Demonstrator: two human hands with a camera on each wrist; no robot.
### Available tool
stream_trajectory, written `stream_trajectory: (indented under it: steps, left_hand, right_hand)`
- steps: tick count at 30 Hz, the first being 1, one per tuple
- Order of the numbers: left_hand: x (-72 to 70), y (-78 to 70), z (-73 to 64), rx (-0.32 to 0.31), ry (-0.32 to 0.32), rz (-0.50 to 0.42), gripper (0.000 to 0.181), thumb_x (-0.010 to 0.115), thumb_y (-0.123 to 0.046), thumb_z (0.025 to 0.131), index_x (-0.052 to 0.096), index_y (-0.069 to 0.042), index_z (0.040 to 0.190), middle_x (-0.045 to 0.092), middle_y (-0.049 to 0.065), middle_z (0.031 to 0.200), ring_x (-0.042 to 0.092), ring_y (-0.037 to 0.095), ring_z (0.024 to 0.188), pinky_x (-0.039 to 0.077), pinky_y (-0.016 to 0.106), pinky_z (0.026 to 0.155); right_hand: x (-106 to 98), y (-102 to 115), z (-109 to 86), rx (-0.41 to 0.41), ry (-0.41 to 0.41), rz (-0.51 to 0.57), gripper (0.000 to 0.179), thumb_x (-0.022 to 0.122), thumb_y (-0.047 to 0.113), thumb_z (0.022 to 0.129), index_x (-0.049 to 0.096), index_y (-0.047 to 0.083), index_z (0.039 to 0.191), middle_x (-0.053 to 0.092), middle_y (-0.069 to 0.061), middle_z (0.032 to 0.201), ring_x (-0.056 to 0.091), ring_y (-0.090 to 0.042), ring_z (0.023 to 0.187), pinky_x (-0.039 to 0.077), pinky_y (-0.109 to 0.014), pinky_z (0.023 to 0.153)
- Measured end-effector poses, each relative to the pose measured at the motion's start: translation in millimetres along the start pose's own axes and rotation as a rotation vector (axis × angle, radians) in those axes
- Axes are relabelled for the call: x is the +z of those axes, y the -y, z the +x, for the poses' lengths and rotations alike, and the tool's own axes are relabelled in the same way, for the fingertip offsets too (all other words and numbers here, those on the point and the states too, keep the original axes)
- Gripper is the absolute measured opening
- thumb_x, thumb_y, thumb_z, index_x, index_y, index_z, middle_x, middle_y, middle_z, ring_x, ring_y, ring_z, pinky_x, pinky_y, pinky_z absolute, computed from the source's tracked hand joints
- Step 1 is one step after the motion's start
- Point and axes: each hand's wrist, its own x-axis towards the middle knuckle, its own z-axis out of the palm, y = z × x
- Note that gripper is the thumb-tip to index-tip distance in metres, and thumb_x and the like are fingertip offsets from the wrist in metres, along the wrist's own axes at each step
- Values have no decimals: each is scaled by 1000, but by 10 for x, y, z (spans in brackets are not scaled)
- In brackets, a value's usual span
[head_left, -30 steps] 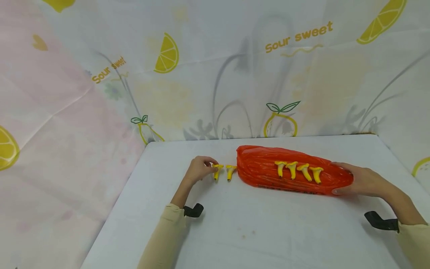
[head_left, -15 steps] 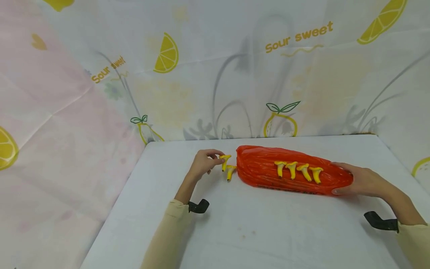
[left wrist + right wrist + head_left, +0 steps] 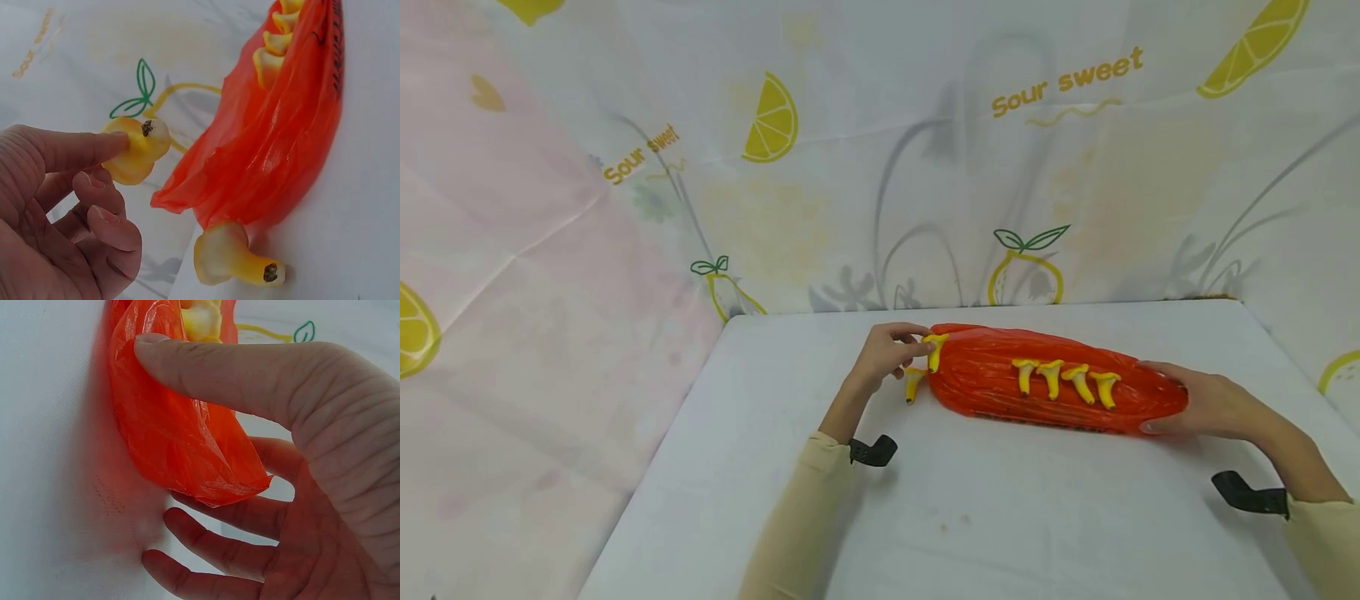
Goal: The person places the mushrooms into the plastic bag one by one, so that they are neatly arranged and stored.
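Note:
My left hand [image 3: 891, 354] pinches a yellow chanterelle mushroom [image 3: 134, 150] between thumb and fingertips. In the head view this mushroom overlaps the left end of a long red plastic bag [image 3: 985, 379]. Another chanterelle [image 3: 228, 253] lies on the table by that end of the bag, below the left hand. Several more chanterelles [image 3: 1077, 383] rest in a row on top of the bag, stems toward the near side. My right hand [image 3: 1213, 404] holds the bag's right end, thumb in front; in the right wrist view the thumb [image 3: 206, 372] presses on the red plastic while fingers reach behind.
The white table [image 3: 1000, 517] has its back edge against a curtain [image 3: 850, 208] printed with lemons and words. A black wrist mount [image 3: 874, 451] sits on the left wrist and a similar mount [image 3: 1247, 493] on the right.
My left hand has lifted one chanterelle off the table and carried it right, past the other loose one, to the bag's left end. The right hand and bag have stayed in place.

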Motion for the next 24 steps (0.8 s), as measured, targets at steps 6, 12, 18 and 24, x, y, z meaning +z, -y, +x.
stream_trajectory:
  steps: [6, 12, 18, 24]
  left_hand:
    - [156, -34, 41, -23, 17, -42, 23, 77, -18, 86, 74, -7, 106, 52, 3, 72, 44, 15, 54, 42, 21, 43]
    - [370, -88, 51, -14, -15, 17, 22, 77, -19, 85, 76, -9, 105, 55, 2, 75, 43, 15, 56, 39, 24, 45]
    - [599, -157, 92, 9, -35, 84, 19, 78, -18, 85, 77, -11, 103, 61, 1, 77, 48, 14, 62, 39, 23, 50]
    - [809, -239, 160, 63, -46, 221, 18, 78, -19, 86, 78, -12, 102, 58, -1, 70, 50, 13, 62, 40, 23, 52]
  right_hand:
    - [-7, -9, -3, -6, 2, -9, 92, 82, 43, 75, 40, -7, 140, 45, -42, 128, 45, -55, 108, 53, -59, 72]
    - [-7, -4, 1, -7, -1, -12, 92, 82, 43, 75, 40, -7, 140, 45, -42, 128, 46, -55, 108, 52, -60, 73]
    - [-9, 1, 6, -5, -1, -22, 92, 82, 43, 75, 40, -8, 139, 45, -42, 128, 46, -55, 108, 51, -62, 74]
    - [-1, -17, 10, 1, -4, -18, 93, 82, 45, 74, 40, -7, 140, 45, -42, 128, 46, -55, 109, 51, -62, 74]
